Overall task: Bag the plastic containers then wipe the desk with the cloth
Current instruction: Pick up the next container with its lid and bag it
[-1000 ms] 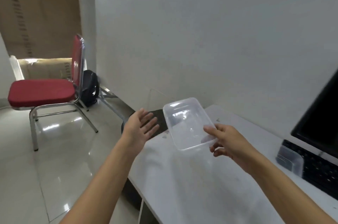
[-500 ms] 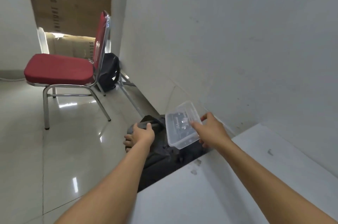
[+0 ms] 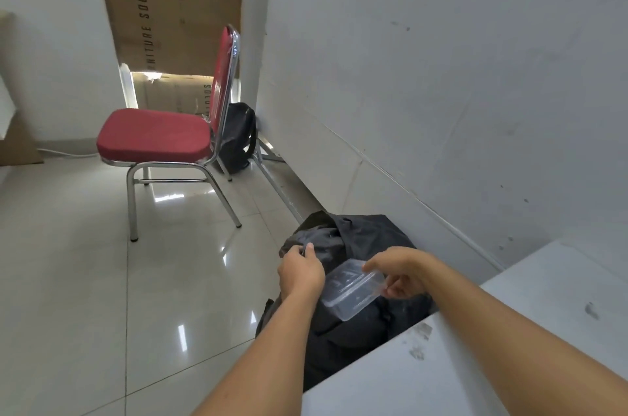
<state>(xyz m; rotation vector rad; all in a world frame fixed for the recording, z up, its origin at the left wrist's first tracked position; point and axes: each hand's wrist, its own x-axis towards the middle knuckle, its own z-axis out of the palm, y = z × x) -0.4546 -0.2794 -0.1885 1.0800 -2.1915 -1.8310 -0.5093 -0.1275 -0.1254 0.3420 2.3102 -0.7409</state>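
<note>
A black bag (image 3: 360, 238) sits slumped on the glossy tiled floor (image 3: 68, 279), wedged between the white wall (image 3: 441, 75) and the end of the white desk (image 3: 509, 358). The desk's near corner carries grey smudges and hides the bag's lower right part. Farther back stands 1 red padded chair (image 3: 153, 136) on chrome legs, well apart from the bag. A black backpack (image 3: 238, 136) leans in the wall corner behind it, and tall cardboard boxes (image 3: 176, 0) printed "SOLUTION" rise beyond. A thin metal bar (image 3: 277, 187) runs along the floor from the backpack toward the bag.

Both forearms reach in from the lower edge and cross in front of the bag, covering much of its opening. The left hand (image 3: 300, 271) has its fingers curled, pinching a fold of the bag's upper fabric. The right hand (image 3: 402, 276) clamps the right end of 1 clear plastic container (image 3: 351, 293) between thumb and fingers. The container lies nearly flat, just over the bag's dark fabric between the 2 hands; whether it touches the bag cannot be told.

Half a second ago the container was held higher and tilted up above the bag; it is now lower and flatter. The left hand gripped the bag's edge then too. 1 second ago the container was over the desk and the left hand was spread apart, holding nothing.
</note>
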